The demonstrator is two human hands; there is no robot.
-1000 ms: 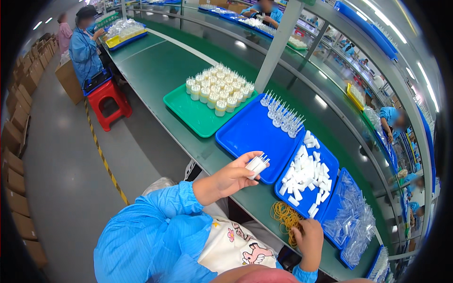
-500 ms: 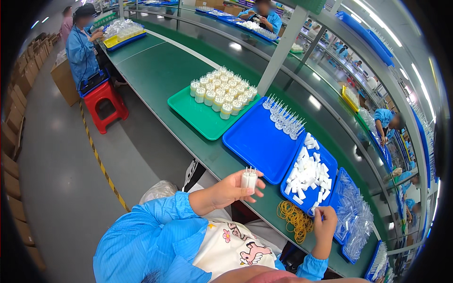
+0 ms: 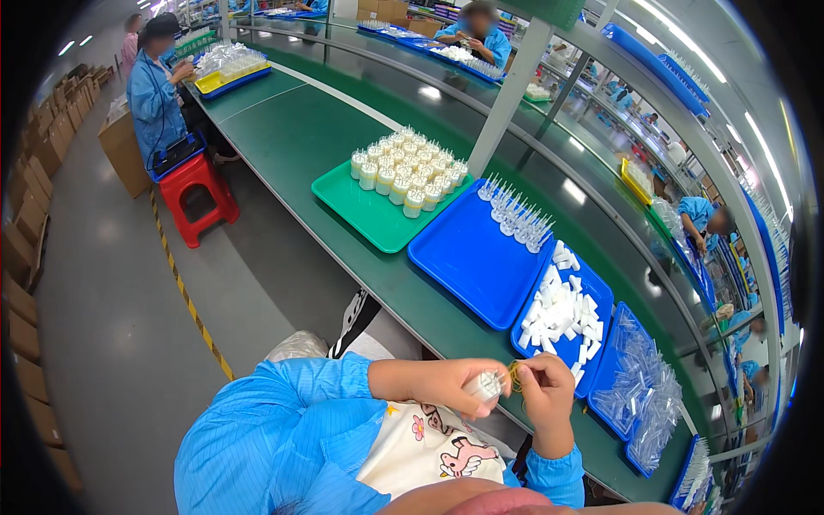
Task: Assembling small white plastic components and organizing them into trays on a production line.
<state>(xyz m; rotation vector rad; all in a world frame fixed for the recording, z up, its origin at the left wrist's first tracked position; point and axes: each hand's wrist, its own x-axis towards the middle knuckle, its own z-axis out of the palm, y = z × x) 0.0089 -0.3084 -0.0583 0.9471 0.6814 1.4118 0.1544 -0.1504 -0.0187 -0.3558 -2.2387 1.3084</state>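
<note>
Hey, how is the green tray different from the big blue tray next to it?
The green tray is green; the big blue tray is blue. The green tray carries a packed block of white capped bottles over its far half, while the blue tray has only a row of clear pointed pieces along its far edge and is mostly bare. The green tray lies further left. Both are shallow, rectangular and lie flat on the green table.

We count one green tray near the frame's centre, one large blue tray right of it, and two smaller blue trays lower right. One red stool stands upper left. We see two hands at bottom centre.
</note>
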